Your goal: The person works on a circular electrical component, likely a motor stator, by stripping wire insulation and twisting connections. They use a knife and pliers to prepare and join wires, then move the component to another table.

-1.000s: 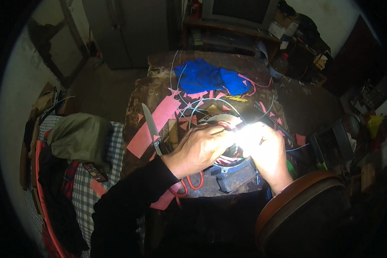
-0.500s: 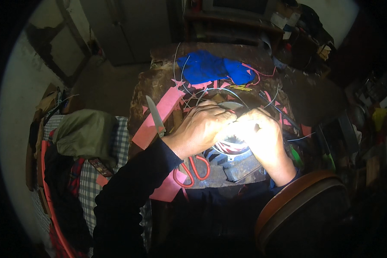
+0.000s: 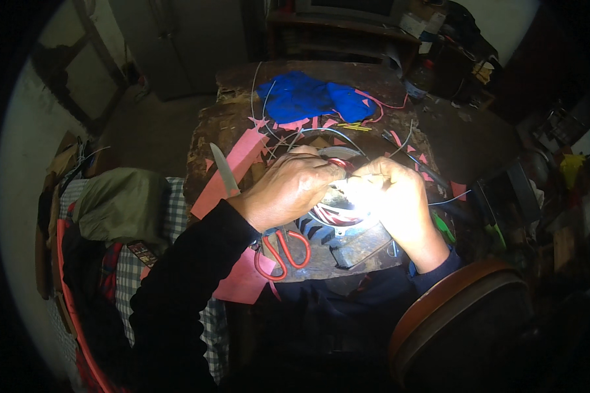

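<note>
A round metal housing [image 3: 339,230], with red and white windings in its ring, stands on the table; it looks like a motor stator. My left hand [image 3: 298,180] reaches over its left side, fingers closed in a pinch near the upper rim. Opposite it, my right hand [image 3: 393,200] is also closed, fingertips pinched together above the opening. Strong light washes out the right fingers, and whatever lies between either hand's fingertips is too small or hidden. Thin pale wires [image 3: 337,131] arch up behind the hands.
Left of my wrist lie a knife [image 3: 224,169] and a pink sheet strip [image 3: 242,157]. Red-handled scissors [image 3: 285,259] rest at the table's near edge above another pink sheet [image 3: 246,281]. A blue cloth [image 3: 308,98], yellow sticks [image 3: 354,127] and pink scraps are farther back.
The whole view has shifted slightly, so the table appears farther left. My hands have drawn a little apart, showing more of the housing's ring between them. Both stay pinched.
</note>
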Tool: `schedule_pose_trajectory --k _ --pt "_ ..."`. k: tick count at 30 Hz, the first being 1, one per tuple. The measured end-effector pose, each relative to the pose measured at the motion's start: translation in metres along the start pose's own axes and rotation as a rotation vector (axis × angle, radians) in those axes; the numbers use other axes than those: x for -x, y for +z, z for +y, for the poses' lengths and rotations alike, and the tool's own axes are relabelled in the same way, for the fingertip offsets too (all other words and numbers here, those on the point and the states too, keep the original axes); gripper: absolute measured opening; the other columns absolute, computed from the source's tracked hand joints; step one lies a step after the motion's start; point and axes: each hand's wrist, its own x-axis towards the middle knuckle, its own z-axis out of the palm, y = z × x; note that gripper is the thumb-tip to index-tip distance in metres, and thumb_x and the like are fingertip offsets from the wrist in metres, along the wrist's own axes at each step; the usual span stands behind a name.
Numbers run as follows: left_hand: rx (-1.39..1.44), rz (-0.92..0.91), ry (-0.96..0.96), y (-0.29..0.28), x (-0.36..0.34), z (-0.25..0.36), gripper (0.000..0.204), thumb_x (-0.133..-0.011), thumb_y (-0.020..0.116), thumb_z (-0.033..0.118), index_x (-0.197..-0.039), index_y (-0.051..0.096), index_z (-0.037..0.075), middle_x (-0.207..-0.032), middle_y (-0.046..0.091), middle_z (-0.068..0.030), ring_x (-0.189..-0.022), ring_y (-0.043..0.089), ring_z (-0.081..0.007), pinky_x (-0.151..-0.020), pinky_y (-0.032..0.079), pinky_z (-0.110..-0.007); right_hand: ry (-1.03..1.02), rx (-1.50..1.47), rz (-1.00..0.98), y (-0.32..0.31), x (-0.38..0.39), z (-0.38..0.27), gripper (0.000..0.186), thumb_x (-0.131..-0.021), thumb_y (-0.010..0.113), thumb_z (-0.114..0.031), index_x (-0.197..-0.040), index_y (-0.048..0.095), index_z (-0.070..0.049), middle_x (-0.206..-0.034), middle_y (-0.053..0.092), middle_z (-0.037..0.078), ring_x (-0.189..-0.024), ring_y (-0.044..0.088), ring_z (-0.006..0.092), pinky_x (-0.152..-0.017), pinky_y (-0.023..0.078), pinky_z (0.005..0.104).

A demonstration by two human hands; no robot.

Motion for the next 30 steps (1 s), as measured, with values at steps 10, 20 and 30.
schedule_pose_trajectory --k 10,20,30 --pt "0.039 0.015 -0.051 0.005 -0.003 0.004 0.030 -0.099 0.080 0.012 -0.126 0.079 0.000 -0.116 0.082 -0.0180 -0.113 0.076 -0.0391 -0.108 0.057 -0.049 0.018 -0.118 0.028 -0.017 0.004 -0.007 0.014 -0.099 0.086 -0.009 -0.107 0.081 0.002 -0.094 0.083 0.007 -0.084 0.077 0.0108 -0.079 0.060 0.0275" --pt "-0.095 -0.017 -0.042 0.000 -0.009 0.014 0.027 -0.098 0.083 0.015 -0.121 0.081 0.001 -0.111 0.081 -0.0176 -0.106 0.077 -0.0382 -0.103 0.059 -0.047 0.055 0.023 -0.023 -0.045 0.012 -0.008 0.011 -0.101 0.082 -0.009 -0.100 0.080 0.001 -0.089 0.083 0.010 -0.079 0.078 0.0131 -0.073 0.061 0.0299" --pt "-0.046 0.082 0.042 0.017 -0.034 0.041 0.015 -0.096 0.081 0.009 -0.108 0.078 0.001 -0.103 0.078 -0.0149 -0.096 0.074 -0.0365 -0.089 0.059 -0.046 -0.056 0.214 -0.084 -0.064 0.017 -0.004 0.017 -0.103 0.078 -0.016 -0.103 0.079 0.001 -0.083 0.077 0.015 -0.074 0.076 0.0258 -0.070 0.059 0.0367"
